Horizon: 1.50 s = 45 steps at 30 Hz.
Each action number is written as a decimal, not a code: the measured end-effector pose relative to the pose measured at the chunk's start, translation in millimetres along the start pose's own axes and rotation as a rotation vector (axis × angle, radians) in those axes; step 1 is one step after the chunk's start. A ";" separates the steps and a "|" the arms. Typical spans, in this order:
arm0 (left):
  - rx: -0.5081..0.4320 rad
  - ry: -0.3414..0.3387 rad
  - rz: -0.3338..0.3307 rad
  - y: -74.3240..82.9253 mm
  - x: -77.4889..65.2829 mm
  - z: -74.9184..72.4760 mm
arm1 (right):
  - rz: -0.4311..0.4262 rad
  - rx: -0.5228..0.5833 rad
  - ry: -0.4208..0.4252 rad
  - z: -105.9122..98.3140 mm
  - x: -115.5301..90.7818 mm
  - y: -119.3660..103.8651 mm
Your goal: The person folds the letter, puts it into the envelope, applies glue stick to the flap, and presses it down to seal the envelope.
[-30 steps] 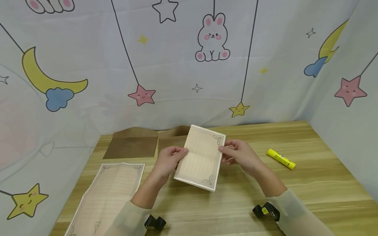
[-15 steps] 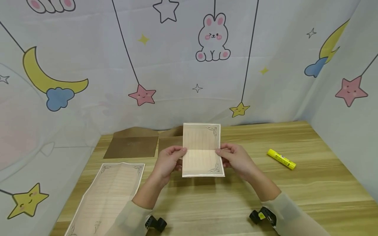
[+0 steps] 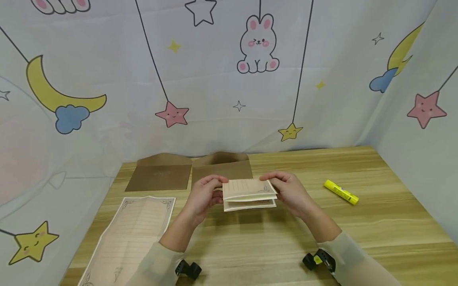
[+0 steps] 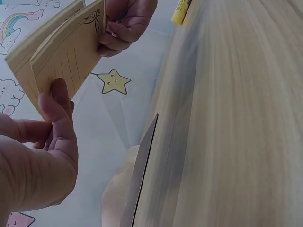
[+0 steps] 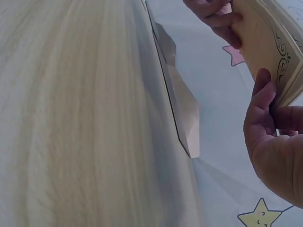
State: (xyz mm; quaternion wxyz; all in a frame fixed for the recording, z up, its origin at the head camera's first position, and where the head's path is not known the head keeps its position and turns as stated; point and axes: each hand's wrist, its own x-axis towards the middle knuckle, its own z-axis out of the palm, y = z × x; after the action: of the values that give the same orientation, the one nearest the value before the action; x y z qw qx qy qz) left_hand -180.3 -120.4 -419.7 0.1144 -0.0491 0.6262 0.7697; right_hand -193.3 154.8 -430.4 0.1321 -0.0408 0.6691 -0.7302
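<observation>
Above the table, a cream sheet of letter paper (image 3: 248,188) with lines and scroll corners is folded over on itself, its lower edges standing apart. My left hand (image 3: 207,194) pinches its left end between thumb and fingers, and my right hand (image 3: 288,192) pinches the right end. In the left wrist view the folded letter paper (image 4: 71,56) shows two leaves slightly spread, held by the left hand (image 4: 47,146) and, beyond, the right hand (image 4: 128,26). The right wrist view has the letter paper (image 5: 265,38) tilted, with the right hand (image 5: 277,142) at its near end.
Two brown envelopes with raised flaps lie at the back: a left envelope (image 3: 159,178) and a right envelope (image 3: 223,169), the latter partly behind my left hand. An unfolded letter sheet (image 3: 136,230) lies at left. A yellow glue stick (image 3: 341,192) lies at right on the wooden table (image 3: 386,222).
The letter paper, first tilted and opened to a creased half sheet, was turned level and then folded over across its middle crease. Both hands kept hold of its ends.
</observation>
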 end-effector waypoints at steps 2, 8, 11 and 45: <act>0.001 -0.003 0.005 0.7 0.0 0.4 | -0.015 -0.018 -0.010 -0.6 -0.1 -0.9; 0.067 -0.049 0.089 2.6 -1.1 -0.4 | -0.056 -0.086 -0.014 -0.1 0.6 -5.7; 0.108 -0.070 0.134 3.7 -1.3 -1.4 | -0.076 -0.152 -0.012 -1.4 0.7 -8.3; 0.792 0.036 0.722 7.2 -18.5 18.9 | -0.751 -0.859 0.040 8.0 -9.9 -17.3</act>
State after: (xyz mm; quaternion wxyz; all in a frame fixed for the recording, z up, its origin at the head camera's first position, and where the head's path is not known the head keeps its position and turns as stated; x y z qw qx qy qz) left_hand -162.9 -105.5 -404.9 -0.1586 0.2033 0.8476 0.4638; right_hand -184.4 150.7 -411.4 -0.1777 -0.3120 0.8480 -0.3900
